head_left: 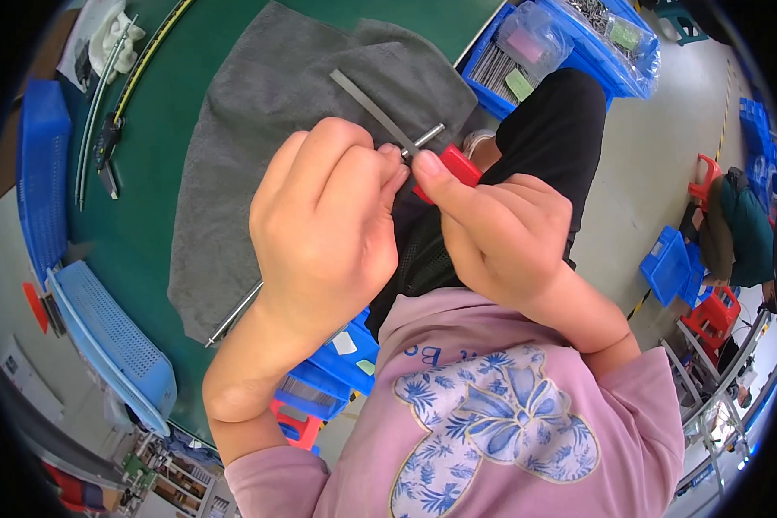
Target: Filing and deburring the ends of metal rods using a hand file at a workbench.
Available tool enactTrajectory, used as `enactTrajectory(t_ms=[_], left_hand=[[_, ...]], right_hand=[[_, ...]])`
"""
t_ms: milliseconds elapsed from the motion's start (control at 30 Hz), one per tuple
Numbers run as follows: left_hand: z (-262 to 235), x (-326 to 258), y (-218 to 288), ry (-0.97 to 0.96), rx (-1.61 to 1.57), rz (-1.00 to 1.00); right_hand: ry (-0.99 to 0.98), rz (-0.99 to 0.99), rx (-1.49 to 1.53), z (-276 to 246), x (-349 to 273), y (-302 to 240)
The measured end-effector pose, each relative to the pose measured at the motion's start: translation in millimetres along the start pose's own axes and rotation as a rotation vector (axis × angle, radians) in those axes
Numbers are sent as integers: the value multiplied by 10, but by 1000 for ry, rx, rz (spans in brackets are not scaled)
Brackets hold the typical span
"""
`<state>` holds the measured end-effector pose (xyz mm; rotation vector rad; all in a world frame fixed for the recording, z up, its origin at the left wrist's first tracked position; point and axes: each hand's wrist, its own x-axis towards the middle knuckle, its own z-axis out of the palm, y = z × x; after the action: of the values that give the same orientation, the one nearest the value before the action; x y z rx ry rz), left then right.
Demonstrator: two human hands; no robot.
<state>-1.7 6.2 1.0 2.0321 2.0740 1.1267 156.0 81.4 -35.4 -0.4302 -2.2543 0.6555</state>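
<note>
My left hand (324,203) is closed around a thin metal rod (237,315). The rod runs slantwise through the fist, its lower end out past my wrist and its upper end beyond my fingertips. In my right hand (509,224) is a flat file (367,104) with a red handle (460,166), my thumb pressed on the grey blade. The blade crosses the rod near its upper end and seems to touch it. Beneath both hands lies a dark grey cloth (242,155), spread over the green table (147,224) and hanging toward my lap.
Blue bins (492,99) with thin metal parts and plastic bags stand at the upper right. A cutter knife (108,147), a yellow tape measure (151,52) and thin rods lie at the left. Blue baskets (116,345) line the left edge. My knee (552,129) is beside the bins.
</note>
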Motion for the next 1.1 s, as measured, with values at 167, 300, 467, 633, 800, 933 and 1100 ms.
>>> enactTrajectory(t_ms=[167,300,467,633,800,933,1100], left_hand=[[26,-17,-10,1,-46,-18],[0,-14,29,-13,8,-9],[24,-17,10,-10,-15,1],[30,5,-39,6,19,16],[-18,26,-13,-21,19,9],[-30,18,34,-7,60,9],[83,-84,83,-57,-18,-59]], right_hand=[[-62,7,-200,-118,-238,-77],[38,-23,-69,44,-25,-25],[-55,-2,-117,-90,-284,-65],[20,-35,-53,75,-66,49],[45,-15,-107,52,-197,-13],[125,-80,-85,187,-83,60],[6,-41,-67,-16,-300,45]])
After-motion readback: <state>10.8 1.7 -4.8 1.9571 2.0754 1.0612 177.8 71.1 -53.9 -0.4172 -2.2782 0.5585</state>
